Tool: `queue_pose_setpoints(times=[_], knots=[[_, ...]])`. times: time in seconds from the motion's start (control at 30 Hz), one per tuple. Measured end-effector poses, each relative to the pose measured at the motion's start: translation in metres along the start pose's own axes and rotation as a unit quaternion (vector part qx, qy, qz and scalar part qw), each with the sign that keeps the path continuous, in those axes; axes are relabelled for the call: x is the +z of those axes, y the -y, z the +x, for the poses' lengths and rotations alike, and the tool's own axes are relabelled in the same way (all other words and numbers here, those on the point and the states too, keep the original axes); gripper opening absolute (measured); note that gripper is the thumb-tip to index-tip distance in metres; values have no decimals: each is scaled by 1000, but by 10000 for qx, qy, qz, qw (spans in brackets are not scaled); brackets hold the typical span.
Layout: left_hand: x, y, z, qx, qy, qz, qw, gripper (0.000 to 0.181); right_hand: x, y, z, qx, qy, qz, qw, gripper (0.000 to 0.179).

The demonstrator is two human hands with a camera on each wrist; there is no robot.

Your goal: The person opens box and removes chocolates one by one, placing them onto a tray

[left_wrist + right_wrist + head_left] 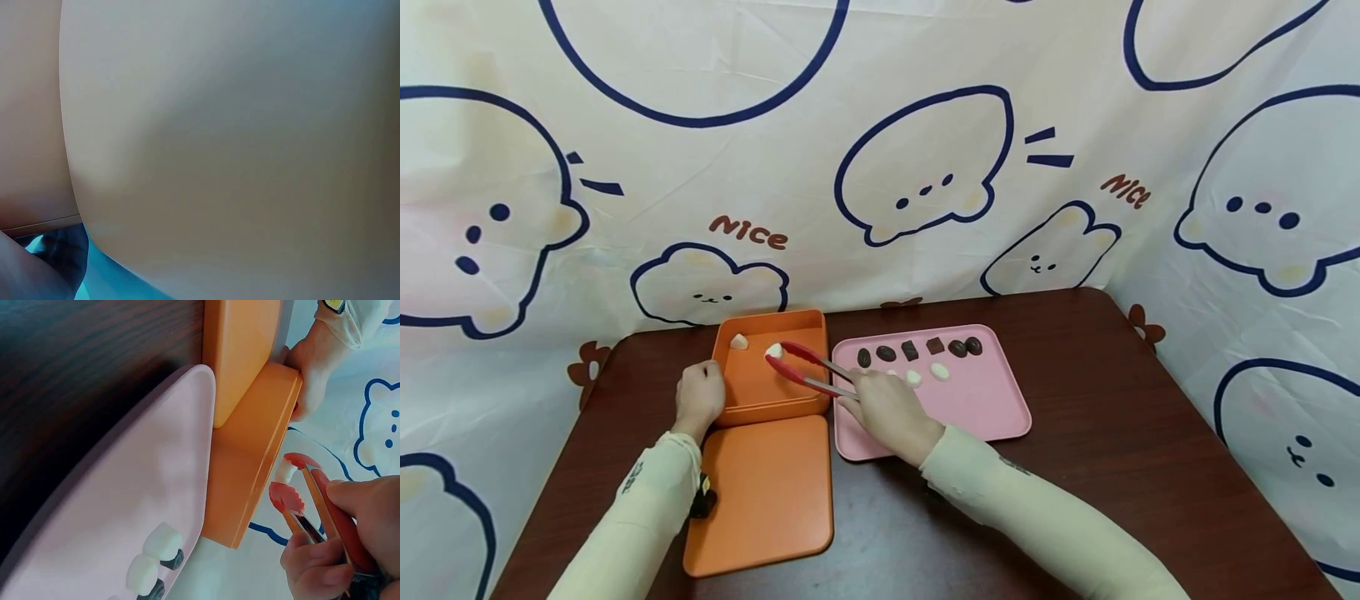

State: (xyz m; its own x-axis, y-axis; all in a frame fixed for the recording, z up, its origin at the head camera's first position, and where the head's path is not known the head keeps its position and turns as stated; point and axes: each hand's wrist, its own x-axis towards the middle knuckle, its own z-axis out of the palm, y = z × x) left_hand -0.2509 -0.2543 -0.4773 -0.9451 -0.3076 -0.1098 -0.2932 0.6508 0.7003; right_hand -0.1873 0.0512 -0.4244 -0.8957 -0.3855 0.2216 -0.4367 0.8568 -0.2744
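My right hand (891,412) grips red-tipped metal tongs (790,375), and their tips pinch a small white piece (773,351), seen also in the right wrist view as a white piece (285,471). The tongs reach over the open orange box (760,410). Inside the box, toward its back left, lies another whitish piece (739,342). At the box's left wall my left hand (702,396) holds the edge with curled fingers. Beside the box is a pink tray (970,408) bearing a row of dark chocolate-like pieces (910,350) and white pieces (940,372), some hidden by my right hand.
A flat orange lid (763,496) lies in front of the box on the dark wooden table (1105,400). Behind the table hangs a cream cloth (805,167) with blue cartoon outlines. Orange surfaces fill most of the left wrist view.
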Motion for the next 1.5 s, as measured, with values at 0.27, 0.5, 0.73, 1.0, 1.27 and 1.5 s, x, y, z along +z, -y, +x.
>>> queue_pose_setpoints(times=[0.27,0.5,0.73,1.0,1.27,1.5], knots=[[-1,-1,1,-29,4,-22,10000,44,-9,-14,-16,21,-72,-159,9998,33],[-1,-1,0,-38,11,-13,10000,43,-16,-27,-29,179,-75,69,9998,32],[0,0,0,-55,-28,19,10000,43,-19,-37,-40,193,-172,61,9996,30],[1,-2,0,-114,-1,-75,9999,43,-27,-51,-54,260,-253,139,9992,36],[-1,-2,0,-30,13,-74,10000,43,-33,-65,-65,470,-166,190,9986,31],[-1,-1,-1,64,-54,-129,9999,42,-38,-77,-74,445,-260,135,9986,37]])
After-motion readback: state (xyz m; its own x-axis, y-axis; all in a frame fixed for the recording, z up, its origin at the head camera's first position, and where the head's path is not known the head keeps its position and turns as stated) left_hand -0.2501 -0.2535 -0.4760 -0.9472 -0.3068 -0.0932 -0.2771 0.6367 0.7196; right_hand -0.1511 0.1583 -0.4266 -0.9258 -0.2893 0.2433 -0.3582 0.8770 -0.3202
